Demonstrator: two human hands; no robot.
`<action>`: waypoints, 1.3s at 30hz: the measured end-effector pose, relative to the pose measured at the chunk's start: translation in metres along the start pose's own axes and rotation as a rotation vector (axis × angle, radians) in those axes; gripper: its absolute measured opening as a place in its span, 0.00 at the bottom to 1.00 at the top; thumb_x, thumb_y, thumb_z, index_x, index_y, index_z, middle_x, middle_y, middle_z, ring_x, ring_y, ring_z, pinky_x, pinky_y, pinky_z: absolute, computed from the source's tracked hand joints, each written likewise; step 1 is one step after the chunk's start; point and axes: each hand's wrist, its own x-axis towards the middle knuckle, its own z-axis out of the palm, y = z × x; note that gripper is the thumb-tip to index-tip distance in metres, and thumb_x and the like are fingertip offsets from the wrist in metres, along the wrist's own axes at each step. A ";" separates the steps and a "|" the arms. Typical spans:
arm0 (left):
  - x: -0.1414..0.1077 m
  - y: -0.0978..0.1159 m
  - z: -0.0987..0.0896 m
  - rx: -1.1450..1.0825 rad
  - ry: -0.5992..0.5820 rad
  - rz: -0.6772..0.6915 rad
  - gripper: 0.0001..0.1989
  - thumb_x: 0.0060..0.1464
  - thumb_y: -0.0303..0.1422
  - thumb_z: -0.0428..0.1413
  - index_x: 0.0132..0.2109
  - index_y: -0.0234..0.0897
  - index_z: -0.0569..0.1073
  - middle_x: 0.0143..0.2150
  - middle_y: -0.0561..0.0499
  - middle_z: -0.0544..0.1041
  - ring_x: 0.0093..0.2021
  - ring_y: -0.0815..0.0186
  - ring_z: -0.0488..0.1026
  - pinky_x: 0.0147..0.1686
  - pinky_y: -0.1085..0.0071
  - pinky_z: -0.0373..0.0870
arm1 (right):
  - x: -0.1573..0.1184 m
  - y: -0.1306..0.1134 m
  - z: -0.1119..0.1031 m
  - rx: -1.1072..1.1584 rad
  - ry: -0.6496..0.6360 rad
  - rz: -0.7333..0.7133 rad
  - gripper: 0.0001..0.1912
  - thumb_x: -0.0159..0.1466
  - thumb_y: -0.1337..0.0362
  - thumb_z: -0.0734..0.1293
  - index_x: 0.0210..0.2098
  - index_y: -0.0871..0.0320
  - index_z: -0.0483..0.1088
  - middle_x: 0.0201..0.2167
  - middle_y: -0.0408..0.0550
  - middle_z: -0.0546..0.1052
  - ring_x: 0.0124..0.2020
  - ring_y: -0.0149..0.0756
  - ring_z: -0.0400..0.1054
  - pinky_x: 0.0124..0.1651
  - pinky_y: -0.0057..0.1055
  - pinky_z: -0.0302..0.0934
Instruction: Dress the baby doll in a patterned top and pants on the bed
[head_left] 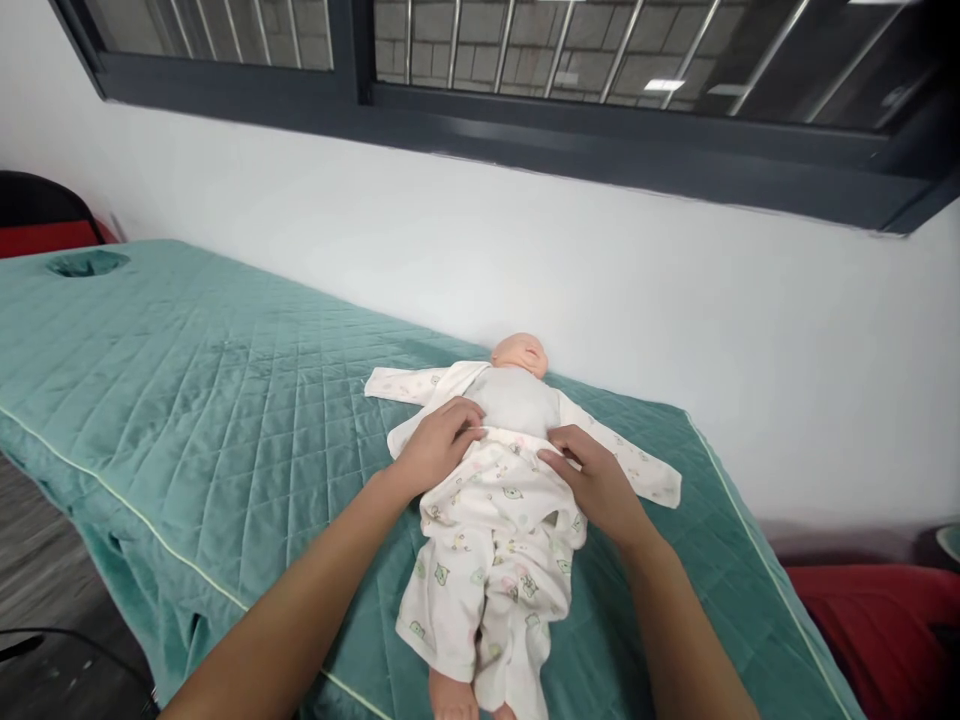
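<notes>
Bare left forearm [300, 590] and right forearm [675, 610] rise from the bottom edge to a pale plastic-headed baby doll with a soft whitish torso [517, 395], lying centre frame, head away from the camera. Left hand [439, 445] and right hand [596, 480] sit at opposite sides of the waistband on white cotton trousers with a small green-and-pink print [495, 530] — fingers narrow, and they appear to pinch the cloth.

Judging from how things lie, the trousers are on both legs and up at the waist, though bunched. What looks left is the matching long-sleeved top [634, 465]: it hangs open, sleeves spread to either side; whether arms fill them I cannot tell.

Green quilted cover [225, 400] stretches to the upper left, where it has 1 round hole [88, 263]. The white wall [675, 300] limits room just past the doll's head — and the left hand hides some of the top. Dark-framed window [600, 145] above; red seat [877, 630] lower right.
</notes>
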 end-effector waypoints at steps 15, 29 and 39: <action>0.041 -0.044 0.007 -0.534 -0.003 -0.527 0.15 0.56 0.45 0.54 0.32 0.37 0.66 0.26 0.56 0.65 0.27 0.69 0.61 0.29 0.72 0.58 | 0.031 0.027 0.022 0.729 0.086 0.402 0.16 0.57 0.50 0.71 0.31 0.52 0.64 0.20 0.35 0.65 0.21 0.29 0.55 0.27 0.28 0.50; 0.002 -0.033 0.001 -0.499 0.076 -0.460 0.14 0.50 0.40 0.60 0.40 0.36 0.72 0.35 0.53 0.74 0.35 0.67 0.68 0.38 0.71 0.64 | 0.003 0.035 0.015 0.426 0.315 0.281 0.10 0.56 0.57 0.71 0.31 0.55 0.70 0.34 0.44 0.73 0.38 0.36 0.66 0.44 0.32 0.60; -0.005 -0.025 -0.009 -0.331 -0.020 -0.490 0.12 0.51 0.38 0.56 0.41 0.36 0.73 0.41 0.49 0.78 0.43 0.60 0.72 0.43 0.66 0.69 | -0.021 0.034 0.001 0.540 -0.106 0.338 0.08 0.61 0.56 0.66 0.32 0.54 0.68 0.30 0.40 0.72 0.33 0.34 0.64 0.37 0.30 0.59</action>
